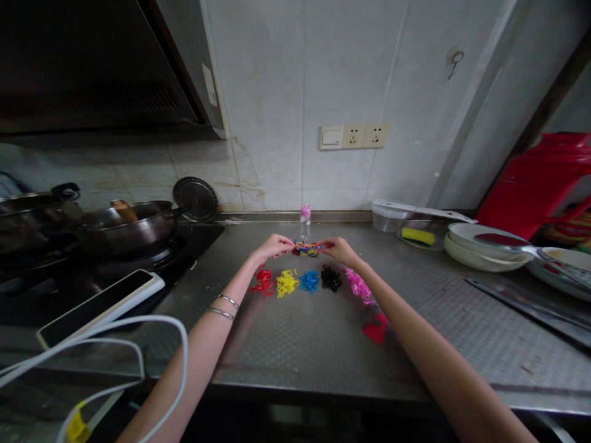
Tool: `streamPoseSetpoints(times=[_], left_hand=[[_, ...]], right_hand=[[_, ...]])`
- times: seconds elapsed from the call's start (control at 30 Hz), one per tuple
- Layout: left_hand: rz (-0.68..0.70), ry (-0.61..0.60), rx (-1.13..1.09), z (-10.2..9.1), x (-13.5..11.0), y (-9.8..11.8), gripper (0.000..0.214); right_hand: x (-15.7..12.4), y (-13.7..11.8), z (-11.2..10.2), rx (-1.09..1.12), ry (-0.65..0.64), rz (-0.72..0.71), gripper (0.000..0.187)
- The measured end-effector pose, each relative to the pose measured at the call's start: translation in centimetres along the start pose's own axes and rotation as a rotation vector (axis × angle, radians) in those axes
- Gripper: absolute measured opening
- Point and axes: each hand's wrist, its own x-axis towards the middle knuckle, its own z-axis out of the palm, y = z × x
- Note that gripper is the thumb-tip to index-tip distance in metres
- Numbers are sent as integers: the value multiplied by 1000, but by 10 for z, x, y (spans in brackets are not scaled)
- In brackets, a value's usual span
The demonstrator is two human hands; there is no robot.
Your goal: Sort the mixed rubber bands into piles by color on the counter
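My left hand (277, 245) reaches to the left side of a mixed-colour heap (305, 248) of small thin pieces that look like rubber bands. My right hand (339, 248) touches the heap's right side. Both hands have their fingers pinched at its edges; what lies between the fingertips is too small to tell. Nearer me lie separate piles in a row: red (263, 280), yellow (287, 283), blue (309, 281), black (331, 279) and pink (357, 285). Just behind the heap stands a small clear bottle (305, 223) with a pink top.
A red heart-shaped piece (376, 328) lies beside my right forearm. Pans (127, 229) sit on the stove at left, with a white device (101, 304) and looping white cable (184, 344) nearer. Stacked bowls (484, 253), a knife (530, 311) and a red thermos (530, 184) occupy the right.
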Motion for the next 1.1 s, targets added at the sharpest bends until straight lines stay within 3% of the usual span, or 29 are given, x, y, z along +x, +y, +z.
streamPoseSetpoints(times=[0.1, 0.23, 0.47, 0.6, 0.73, 0.87, 1.1], left_hand=[[3, 34, -19, -1, -1, 2, 29], [-26, 201, -41, -9, 1, 1, 26], [-103, 487, -127, -24, 5, -6, 30], [-117, 532, -159, -26, 7, -8, 35], [-105, 525, -152, -25, 9, -10, 33], [-129, 507, -100, -21, 7, -10, 29], [-146, 471, 32, -14, 4, -5, 25]], right_hand=[[0, -6, -1, 72, 21, -6, 23], [1, -29, 6, 155, -20, -72, 25], [3, -93, 46, 160, -178, -292, 25], [2, -118, 68, 158, -248, -367, 30], [-1, -131, 74, 160, -291, -416, 27], [0, -116, 56, 125, -246, -387, 27], [7, -32, 4, -112, -97, -85, 24]])
